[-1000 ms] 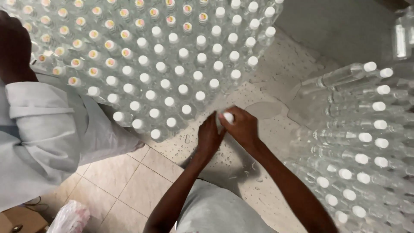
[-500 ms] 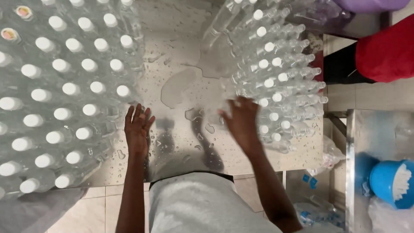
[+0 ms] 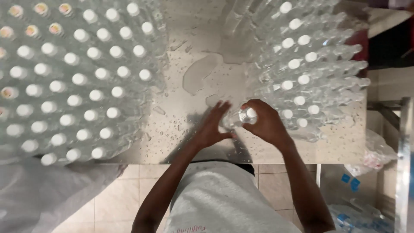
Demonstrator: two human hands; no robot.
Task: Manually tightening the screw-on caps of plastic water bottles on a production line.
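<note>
Clear plastic, capped in white: the bottle [image 3: 242, 117] stands on the wet steel table [image 3: 202, 47], a little in from its near edge and roughly midway along it. The right hand [image 3: 267, 122] curls its fingers and thumb over the bottle's top and shoulder and has it in a closed grasp. The left hand [image 3: 213, 126] lies just beside it with fingers spread nearly flat, the fingertips [image 3: 225, 108] reaching to the bottle's side; whether they press against it or only brush it cannot be told. That hand holds nothing.

Just beyond the right hand, the right block of bottles [image 3: 308, 64] fills the table toward its right edge and far right corner, white caps up in close rows. Its nearest bottles stand just beside the held one.

Across a bare strip of wet metal, the left block of bottles [image 3: 73, 77] crowds the table's left side from the near edge to the far one, mostly white-capped, with a few orange-tinted tops near the far left corner. A puddle [image 3: 200, 73] and scattered drops lie in the strip between the blocks.

Below the near edge shows a tiled floor [image 3: 125, 194], and past the table's right edge a crumpled plastic bag [image 3: 377, 151].
</note>
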